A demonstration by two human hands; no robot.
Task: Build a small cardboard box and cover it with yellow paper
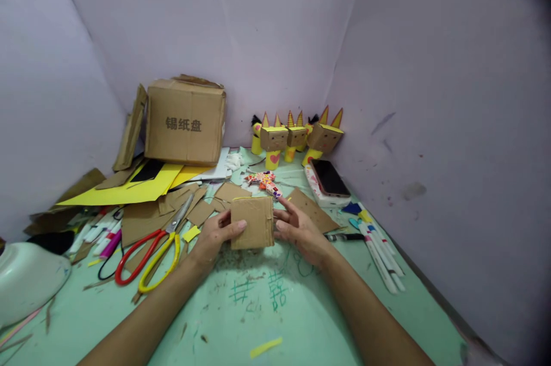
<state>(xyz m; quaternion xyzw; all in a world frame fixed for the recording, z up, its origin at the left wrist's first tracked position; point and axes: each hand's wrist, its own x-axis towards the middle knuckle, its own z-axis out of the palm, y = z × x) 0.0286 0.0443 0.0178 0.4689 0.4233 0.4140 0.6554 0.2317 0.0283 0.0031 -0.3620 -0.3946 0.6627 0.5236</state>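
A small, flat cardboard box [252, 222] is held up just above the green tabletop in the middle. My left hand [215, 236] grips its left side, thumb across the front face and fingers behind. At the box's right edge is my right hand [301, 232], its fingers apart and the fingertips at or against the rough edge; whether they touch it is hard to tell. Behind the box lies a glue gun with a colourful pattern [263, 180]. Large scissors [161, 245] with one red and one yellow handle rest left of my left hand.
A big carton [185, 122] stands at the back left, with cardboard scraps [142, 220] and yellow sheets [148, 188] before it. Several cardboard-headed figures [274, 145] line the back wall. A phone [330, 177] and white markers [381, 260] are on the right. A white bowl-like object [32, 280] sits left.
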